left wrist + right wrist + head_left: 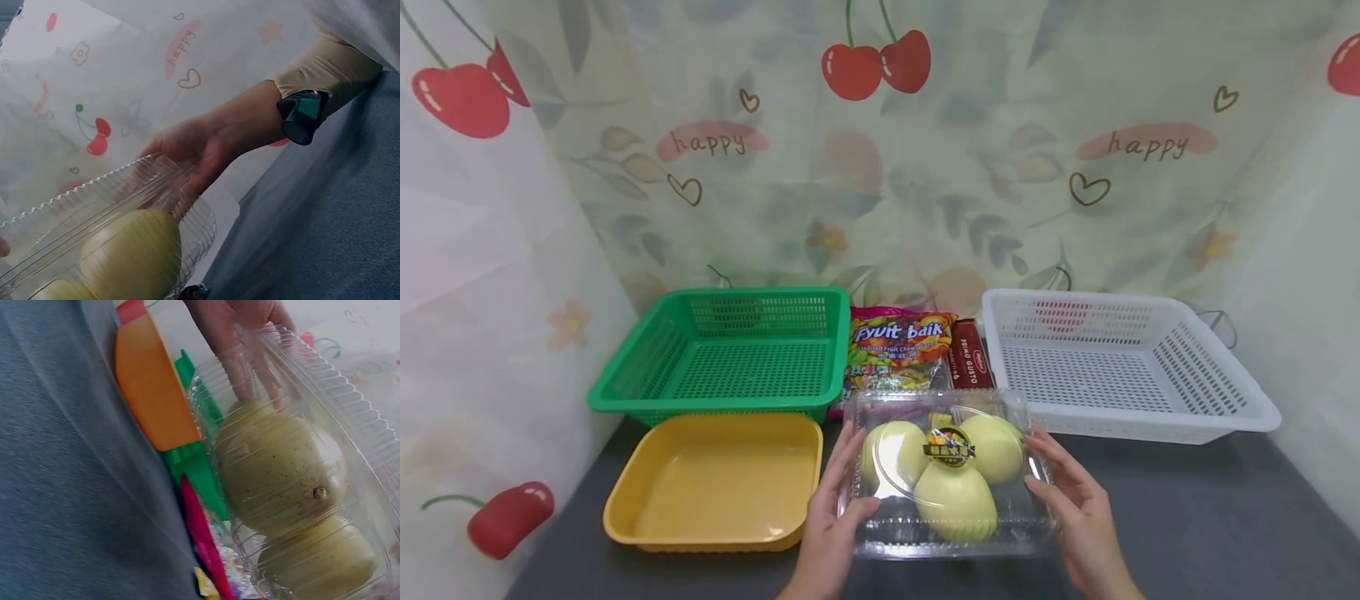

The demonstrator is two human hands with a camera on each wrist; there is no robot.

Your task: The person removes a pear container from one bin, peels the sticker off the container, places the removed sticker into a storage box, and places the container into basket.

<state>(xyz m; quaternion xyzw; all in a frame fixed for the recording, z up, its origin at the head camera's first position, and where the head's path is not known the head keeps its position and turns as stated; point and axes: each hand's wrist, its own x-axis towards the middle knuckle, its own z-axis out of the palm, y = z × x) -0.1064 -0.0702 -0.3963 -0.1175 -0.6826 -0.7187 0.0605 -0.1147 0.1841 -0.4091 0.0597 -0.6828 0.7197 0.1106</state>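
A clear plastic clamshell box (pixel 887 548) with a ridged rim is held up between both hands, overlapping the dark table in the head view. Inside lie three pale yellow-green fruits (pixel 955 504), and a black and gold label (pixel 949 447) sits on the lid. My left hand (pixel 831 521) grips the left side, thumb over the near face; its other fingers are partly hidden. Opposite it, my right hand (pixel 1078 517) grips the right side. The left wrist view shows the right hand (pixel 194 147) at the box's end, and the right wrist view shows the left hand (pixel 240 337).
Left of the box is a yellow tray (pixel 617 508), with a green basket (pixel 602 398) behind it. A white basket (pixel 1258 408) stands at the back right. Between the baskets lie a colourful candy bag (pixel 898 337) and a dark red packet (pixel 970 354). Printed curtains surround the table (pixel 1195 517).
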